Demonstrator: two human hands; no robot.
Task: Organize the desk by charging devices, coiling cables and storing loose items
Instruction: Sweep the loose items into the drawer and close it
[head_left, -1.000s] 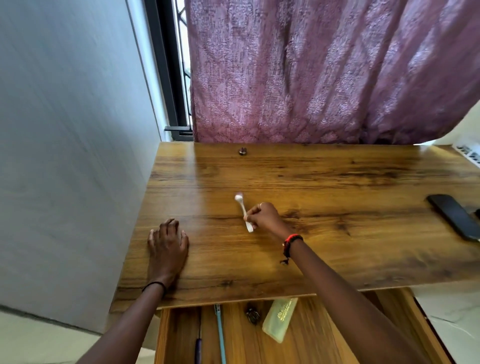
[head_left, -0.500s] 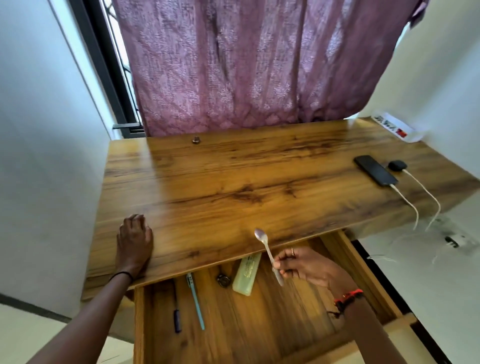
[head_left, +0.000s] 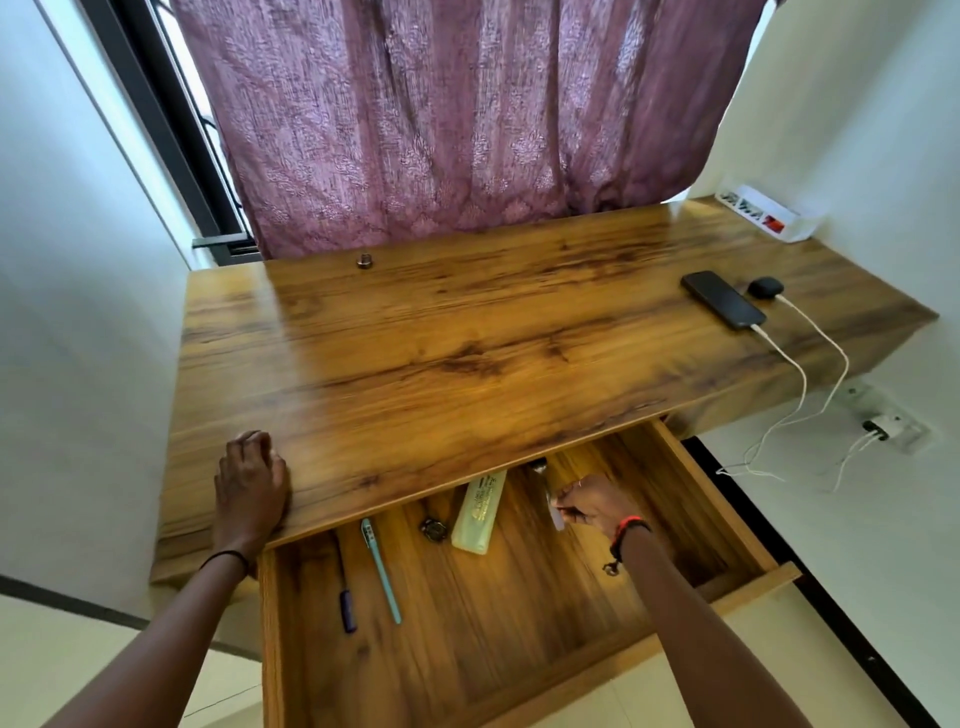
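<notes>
Holding the white spoon (head_left: 555, 512) between curled fingers and thumb, my right hand (head_left: 592, 506) was inside the open drawer (head_left: 727, 499), toward its right side. The spoon was blurred. Its bowl end pointed away from me into the shadow under the desk (head_left: 441, 353) front edge, which overhung the rear of the drawer and hid that part. I could not tell whether the spoon touched the drawer floor.

My left hand (head_left: 252, 483) rested palm down on the desk top near the left front corner, fingers loosely bent and holding nothing.

Items in the drawer:
- A pale green case (head_left: 479, 512) lay just left of the spoon, partly under the desk edge.
- A small round dark object (head_left: 434, 530) lay just beside the case.
- A teal pen (head_left: 382, 571) and a dark pen (head_left: 347, 608) lay further left, well apart from the spoon.

Items on the desk top:
- At the far right, a phone (head_left: 723, 300) and a dark earbud case (head_left: 764, 287) each had a white cable (head_left: 795, 374) attached, and the cables ran over the edge toward a wall socket (head_left: 883, 428).
- A power strip (head_left: 763, 218) lay at the rear right corner.
- A small metal knob (head_left: 365, 261) stood near the curtain (head_left: 457, 114).
</notes>
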